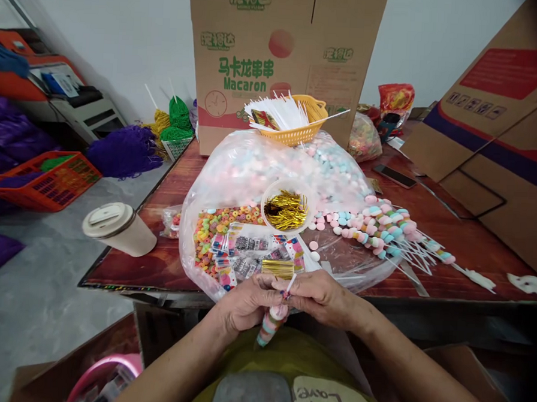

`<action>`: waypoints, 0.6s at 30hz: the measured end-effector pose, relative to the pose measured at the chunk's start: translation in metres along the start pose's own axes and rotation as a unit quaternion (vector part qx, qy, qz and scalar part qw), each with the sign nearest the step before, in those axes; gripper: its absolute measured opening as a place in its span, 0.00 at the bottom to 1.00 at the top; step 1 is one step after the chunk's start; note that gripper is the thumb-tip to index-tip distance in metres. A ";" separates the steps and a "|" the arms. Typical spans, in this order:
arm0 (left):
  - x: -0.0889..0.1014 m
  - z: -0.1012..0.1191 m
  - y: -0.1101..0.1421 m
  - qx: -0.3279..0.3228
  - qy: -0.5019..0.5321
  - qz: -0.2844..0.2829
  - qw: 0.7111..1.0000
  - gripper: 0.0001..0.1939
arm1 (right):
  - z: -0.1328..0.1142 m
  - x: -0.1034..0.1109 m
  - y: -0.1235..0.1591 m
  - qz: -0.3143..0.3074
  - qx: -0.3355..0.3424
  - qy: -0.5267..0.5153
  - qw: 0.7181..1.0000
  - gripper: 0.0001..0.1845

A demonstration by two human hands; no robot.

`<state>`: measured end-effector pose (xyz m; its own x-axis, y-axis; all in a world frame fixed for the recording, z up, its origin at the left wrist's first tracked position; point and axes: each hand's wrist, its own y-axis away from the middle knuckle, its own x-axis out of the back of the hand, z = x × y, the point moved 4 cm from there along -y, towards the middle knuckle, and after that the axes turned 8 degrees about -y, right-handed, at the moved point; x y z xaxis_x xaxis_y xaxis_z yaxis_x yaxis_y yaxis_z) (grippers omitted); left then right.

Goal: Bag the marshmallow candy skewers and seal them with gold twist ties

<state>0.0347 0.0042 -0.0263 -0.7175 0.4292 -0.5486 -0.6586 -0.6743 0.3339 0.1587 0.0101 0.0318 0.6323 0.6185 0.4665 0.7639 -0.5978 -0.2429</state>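
Close to my body, a bagged marshmallow skewer [271, 326] hangs candy end down, its white stick pointing up. My left hand [251, 299] is closed, its fingers pinching the gathered neck of the wrapper. On the other side, my right hand [321, 297] also pinches at that neck, round the stick. Whether a tie is between the fingers is too small to tell. Just beyond the hands lie gold twist ties [277, 268] and printed clear wrappers [250, 245]. A round tub [269, 192] of more gold ties stands behind them.
A large plastic bag [226, 157] of pastel marshmallows and ring gummies covers the table's middle. Skewers [390, 228] are piled at right. A yellow basket [294, 133] holds white sticks. A lidded cup [120, 229] stands at the left edge, a phone [394, 176] at right, cartons [281, 45] behind.
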 end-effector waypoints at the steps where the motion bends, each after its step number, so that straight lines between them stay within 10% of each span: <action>1: 0.001 -0.002 -0.001 -0.009 0.013 -0.004 1.000 0.23 | 0.001 0.000 -0.002 -0.007 -0.009 -0.020 1.000 0.13; 5: 0.007 -0.010 -0.009 -0.048 0.085 0.013 0.995 0.27 | 0.016 -0.007 -0.008 0.068 -0.082 -0.036 0.994 0.14; 10: 0.017 -0.008 -0.011 -0.088 0.129 0.154 0.976 0.20 | 0.022 -0.016 -0.008 0.147 -0.061 0.196 0.968 0.13; 14: 0.011 0.001 -0.007 -0.117 0.051 0.187 0.974 0.17 | 0.017 -0.009 -0.011 0.087 -0.006 0.299 0.950 0.11; 18: 0.008 0.020 0.010 -0.157 -0.082 0.285 0.942 0.28 | -0.004 0.007 -0.012 0.203 0.050 0.424 0.881 0.11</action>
<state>0.0180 0.0126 -0.0119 -0.9767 0.0128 -0.2144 -0.0743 -0.9567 0.2816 0.1534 0.0201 0.0413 0.5654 -0.2646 0.7812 0.5305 -0.6086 -0.5900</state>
